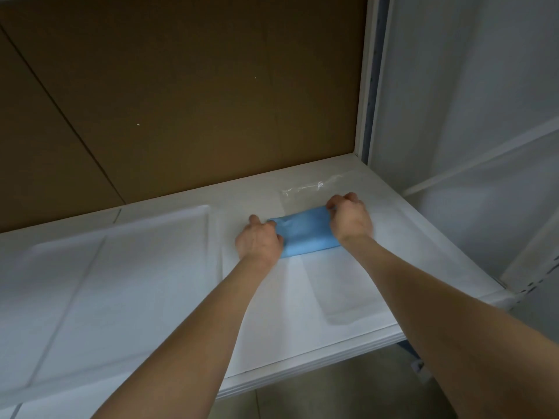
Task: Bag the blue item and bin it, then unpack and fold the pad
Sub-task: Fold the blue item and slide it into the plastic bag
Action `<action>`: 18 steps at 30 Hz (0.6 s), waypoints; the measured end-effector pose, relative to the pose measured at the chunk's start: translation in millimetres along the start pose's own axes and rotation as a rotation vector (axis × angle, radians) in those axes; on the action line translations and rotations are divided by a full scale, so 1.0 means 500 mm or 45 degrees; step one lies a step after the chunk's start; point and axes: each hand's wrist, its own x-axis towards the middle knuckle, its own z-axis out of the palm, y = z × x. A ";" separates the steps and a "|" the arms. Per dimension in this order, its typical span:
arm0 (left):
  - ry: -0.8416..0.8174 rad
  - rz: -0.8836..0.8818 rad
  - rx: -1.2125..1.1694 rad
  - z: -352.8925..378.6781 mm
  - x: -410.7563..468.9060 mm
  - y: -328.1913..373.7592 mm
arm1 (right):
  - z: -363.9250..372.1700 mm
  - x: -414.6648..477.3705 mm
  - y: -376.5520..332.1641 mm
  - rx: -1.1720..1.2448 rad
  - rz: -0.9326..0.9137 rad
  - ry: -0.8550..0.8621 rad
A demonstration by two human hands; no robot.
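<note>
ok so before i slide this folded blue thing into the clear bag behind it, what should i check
1. Grip of left hand on the folded blue fabric-like item: ok.
2. Grip of right hand on its other end: ok.
3. The crinkled clear plastic bag lies close behind the item: ok.
4. Bag mouth open: cannot tell.
5. Way to a bin: cannot tell, none in view.

Both hands gripping blue item [305, 234] on white table [121, 282]: left hand [259, 241] curling round its left end, right hand [351, 219] pinching its right end. Clear plastic bag [311, 189] lying just behind, brown board [181, 101] standing beyond.
</note>
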 end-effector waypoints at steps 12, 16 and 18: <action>-0.366 0.202 0.042 0.035 0.015 0.003 | 0.018 -0.007 0.023 -0.404 -0.103 -0.387; -0.375 0.108 -0.075 0.023 0.017 0.008 | 0.004 -0.014 0.022 -0.463 -0.063 -0.405; -0.270 -0.016 -0.255 0.004 0.016 0.013 | -0.009 -0.018 0.018 -0.435 -0.029 -0.219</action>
